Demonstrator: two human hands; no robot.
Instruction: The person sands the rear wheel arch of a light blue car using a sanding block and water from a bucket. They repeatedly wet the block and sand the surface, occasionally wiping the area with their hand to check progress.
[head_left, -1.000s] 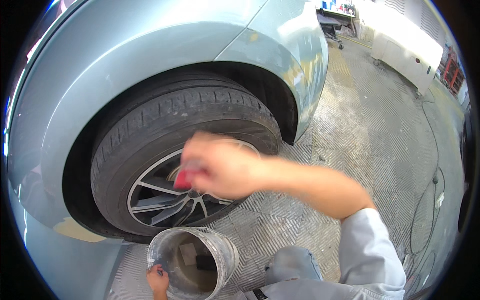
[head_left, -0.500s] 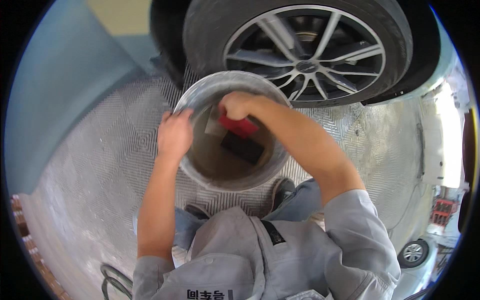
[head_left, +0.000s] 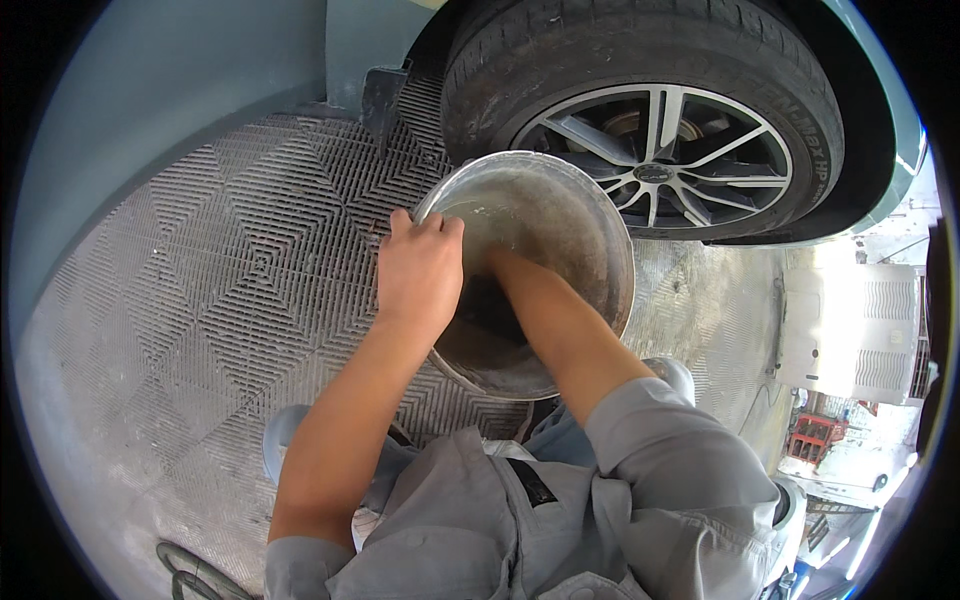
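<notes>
A large dirty bucket (head_left: 588, 235) stands before me, tilted, with murky brown water (head_left: 472, 352) in it. My left hand (head_left: 420, 265) is closed over its left rim, fingers curled to the inside. Deep in the bucket goes my right forearm (head_left: 562, 312); the hand itself is lost in the water, so its fingers and anything in them are hidden. Beside that wrist a dark blocky shape (head_left: 488, 305) shows dimly. The red scraper-like piece is out of sight.
A car tyre (head_left: 480, 100) with a silver and black wheel (head_left: 655, 173) rises just behind the bucket. Grey ribbed floor tiles (head_left: 260, 260) surround it. A dark hose (head_left: 190, 570) lies at lower left. White cabinet-like equipment (head_left: 850, 330) and a red crate (head_left: 815, 437) stand at far right.
My right hand, which held a red flat piece above the dark block, has gone down into the water. The bucket now tilts, my left hand still on its rim, and the view has shifted.
</notes>
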